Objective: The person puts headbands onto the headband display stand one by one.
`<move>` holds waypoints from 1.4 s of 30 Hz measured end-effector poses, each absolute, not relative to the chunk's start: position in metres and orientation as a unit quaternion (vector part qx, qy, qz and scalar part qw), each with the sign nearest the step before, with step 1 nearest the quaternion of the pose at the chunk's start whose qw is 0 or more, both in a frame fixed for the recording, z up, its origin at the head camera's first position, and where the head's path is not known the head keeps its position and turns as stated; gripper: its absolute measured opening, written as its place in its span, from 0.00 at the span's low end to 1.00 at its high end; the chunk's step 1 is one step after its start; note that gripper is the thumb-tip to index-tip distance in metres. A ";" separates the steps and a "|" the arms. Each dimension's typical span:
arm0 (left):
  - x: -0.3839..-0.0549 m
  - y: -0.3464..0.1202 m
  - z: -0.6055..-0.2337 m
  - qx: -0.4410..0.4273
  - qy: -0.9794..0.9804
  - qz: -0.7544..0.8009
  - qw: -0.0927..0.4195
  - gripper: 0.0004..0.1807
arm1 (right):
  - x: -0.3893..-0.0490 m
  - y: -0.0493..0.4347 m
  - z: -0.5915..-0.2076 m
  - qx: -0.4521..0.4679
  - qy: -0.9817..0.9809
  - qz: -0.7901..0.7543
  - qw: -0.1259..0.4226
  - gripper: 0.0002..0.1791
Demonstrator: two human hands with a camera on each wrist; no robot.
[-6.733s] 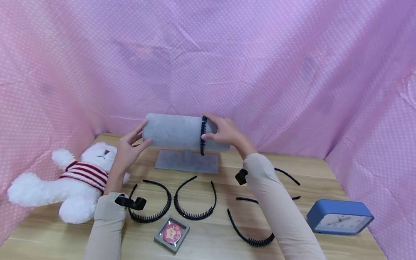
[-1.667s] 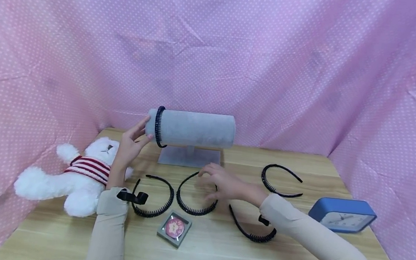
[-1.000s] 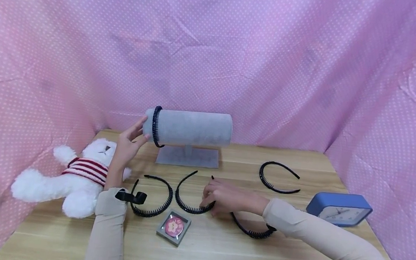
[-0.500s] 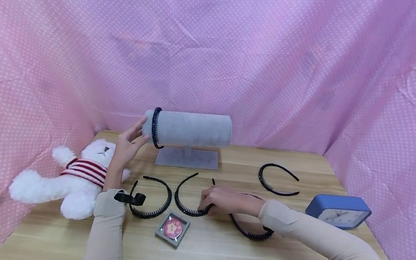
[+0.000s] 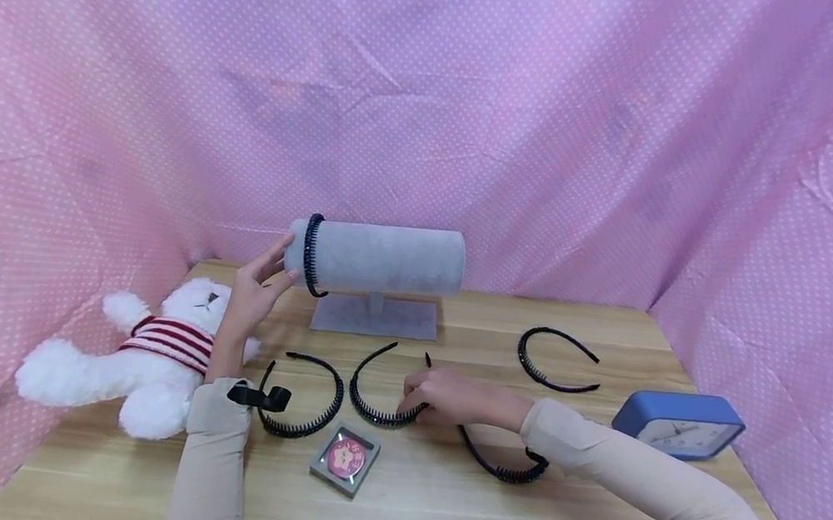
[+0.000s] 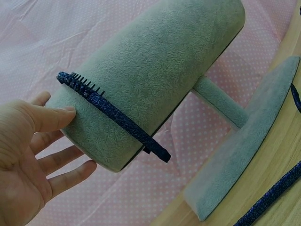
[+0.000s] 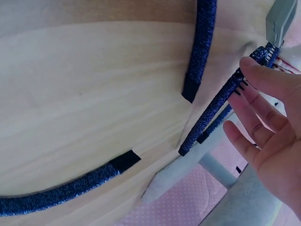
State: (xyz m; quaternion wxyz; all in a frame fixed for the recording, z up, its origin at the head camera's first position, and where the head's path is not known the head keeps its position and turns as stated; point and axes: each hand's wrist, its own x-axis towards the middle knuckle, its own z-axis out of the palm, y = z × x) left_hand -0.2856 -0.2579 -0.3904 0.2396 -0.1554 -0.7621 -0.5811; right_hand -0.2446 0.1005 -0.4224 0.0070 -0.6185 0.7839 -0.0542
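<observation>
A grey plush headband stand (image 5: pixel 387 257), a horizontal roll on a post and flat base, is at the back. One dark toothed headband (image 5: pixel 310 251) hangs around its left part. My left hand (image 5: pixel 253 299) grips the roll's left end; in the left wrist view the thumb lies on the plush, other fingers at the end face. On the table, my right hand (image 5: pixel 452 397) pinches the toothed arc of the middle headband (image 5: pixel 363 406). The right wrist view shows this headband (image 7: pixel 211 110) between thumb and fingers, its tips pointing towards the stand.
More headbands lie at left (image 5: pixel 298 430), lower right (image 5: pixel 512 474), partly under the right forearm, and far right (image 5: pixel 530 367). A small framed badge (image 5: pixel 345 458) lies in front. A white teddy bear (image 5: pixel 156 381) is at left, a blue clock (image 5: pixel 679 423) at right.
Earlier, the right hand held a headband at the roll's right end; it now sits at the left end. The right hand came down to the middle headband and pinched it. The left hand stayed.
</observation>
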 end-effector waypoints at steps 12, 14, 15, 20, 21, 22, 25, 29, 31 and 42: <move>-0.283 -0.258 -0.389 -0.159 -0.763 -0.577 0.243 0.31 | -0.248 0.117 -0.398 -0.579 0.811 -0.082 -0.001 0.18; -0.283 -0.257 -0.389 -0.159 -0.765 -0.575 0.245 0.31 | -0.250 0.122 -0.393 -0.573 0.813 -0.107 0.008 0.17; -0.283 -0.257 -0.390 -0.160 -0.765 -0.573 0.246 0.32 | -0.252 0.125 -0.391 -0.570 0.813 -0.118 0.011 0.17; -0.281 -0.257 -0.389 -0.150 -0.764 -0.582 0.235 0.31 | -0.260 0.138 -0.381 -0.543 0.822 -0.168 0.044 0.16; -0.281 -0.257 -0.389 -0.148 -0.764 -0.582 0.234 0.31 | -0.262 0.140 -0.379 -0.532 0.827 -0.177 0.053 0.16; -0.281 -0.257 -0.388 -0.146 -0.765 -0.583 0.231 0.31 | -0.264 0.143 -0.376 -0.520 0.830 -0.191 0.064 0.16; -0.281 -0.258 -0.388 -0.144 -0.766 -0.583 0.229 0.31 | -0.270 0.152 -0.371 -0.486 0.838 -0.234 0.085 0.16; -0.282 -0.259 -0.389 -0.145 -0.766 -0.582 0.229 0.31 | -0.278 0.162 -0.367 -0.467 0.833 -0.280 0.097 0.16; -0.281 -0.259 -0.389 -0.144 -0.767 -0.581 0.230 0.31 | -0.282 0.167 -0.366 -0.460 0.833 -0.291 0.101 0.15; -0.285 -0.258 -0.391 -0.153 -0.757 -0.591 0.235 0.30 | -0.298 0.196 -0.354 -0.423 0.836 -0.325 0.127 0.13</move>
